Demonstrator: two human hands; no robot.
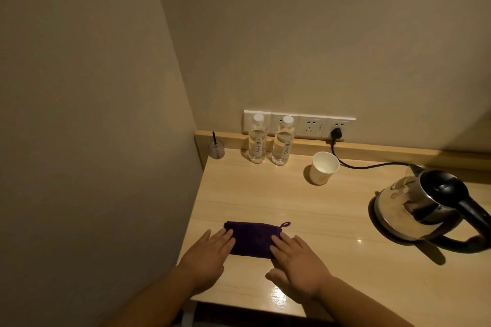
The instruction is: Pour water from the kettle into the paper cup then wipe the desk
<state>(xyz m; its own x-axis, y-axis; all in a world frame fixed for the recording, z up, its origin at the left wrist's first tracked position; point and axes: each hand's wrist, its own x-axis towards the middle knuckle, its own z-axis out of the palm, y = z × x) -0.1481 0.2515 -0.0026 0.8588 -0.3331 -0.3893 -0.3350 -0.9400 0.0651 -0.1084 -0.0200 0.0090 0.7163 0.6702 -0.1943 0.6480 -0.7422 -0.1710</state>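
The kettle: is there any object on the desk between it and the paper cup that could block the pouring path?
Nothing visible blocks it. The kettle sits on its base at the right; the paper cup stands up-left of it, with bare desk between. Only the black power cord runs behind the cup, along the back edge.

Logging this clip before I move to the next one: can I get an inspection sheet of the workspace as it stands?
Surface: wooden desk, glossy, no spill visible.
Job's things: kettle on its base at right; paper cup upright; folded purple cloth near front edge.
Clutter: two water bottles, small clear holder in the corner.
Hands: left hand and right hand flat, fingertips on the cloth.
Cables: black cord, plugged into outlet strip.
Surroundings: plain walls, dim light.
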